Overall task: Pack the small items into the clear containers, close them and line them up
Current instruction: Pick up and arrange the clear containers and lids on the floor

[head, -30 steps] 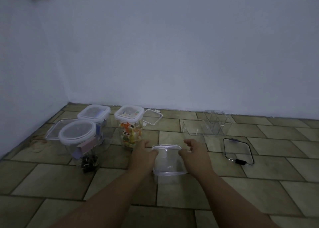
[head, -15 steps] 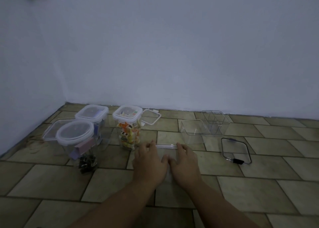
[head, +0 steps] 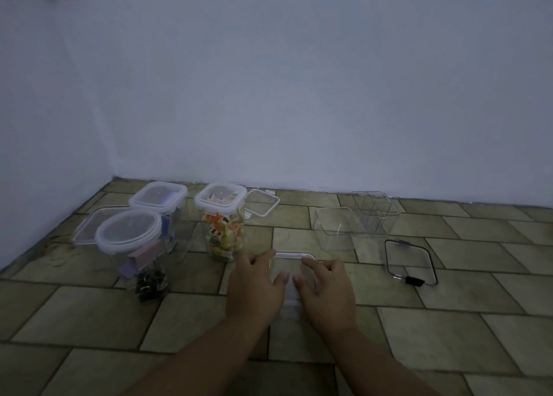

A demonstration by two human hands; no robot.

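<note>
Tiled floor (head: 449, 320) meets a pale wall. The left hand (head: 257, 285) and right hand (head: 326, 288) lie flat, fingers straight, pressing the lid (head: 293, 256) onto a clear box (head: 291, 299) directly ahead. This looks like the closing step. Next, snap the edges and line the box up beside the filled jar (head: 223, 231).

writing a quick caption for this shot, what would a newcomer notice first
The left hand and right hand press flat on a clear lidded plastic box at near centre of the tiled floor. Just beyond the left hand stands a tall clear jar packed with orange and yellow bits, the only bright colour. A black-rimmed clear lid lies flat to the right.
</note>
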